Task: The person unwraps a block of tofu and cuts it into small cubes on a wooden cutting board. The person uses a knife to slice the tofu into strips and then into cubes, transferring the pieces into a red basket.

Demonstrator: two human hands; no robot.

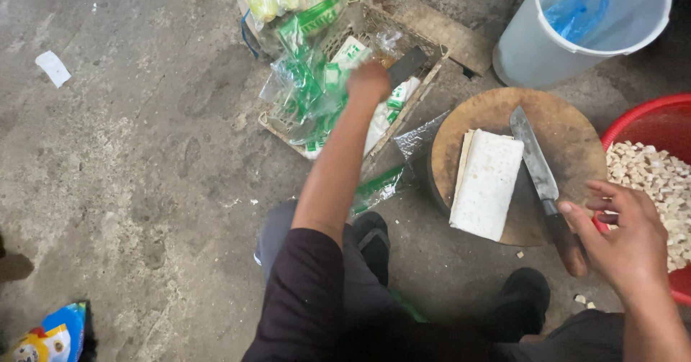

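**Over the chopping block, knife in hand**

On the round wooden block point(568, 135) lies a white slab point(487, 182). Right hand point(625, 238) loosely grips the knife point(536, 166) handle, blade resting beside the slab. Left hand point(368, 81), blurred and seemingly fisted, reaches over the basket point(425, 52) of green-printed wrappers point(309, 92).
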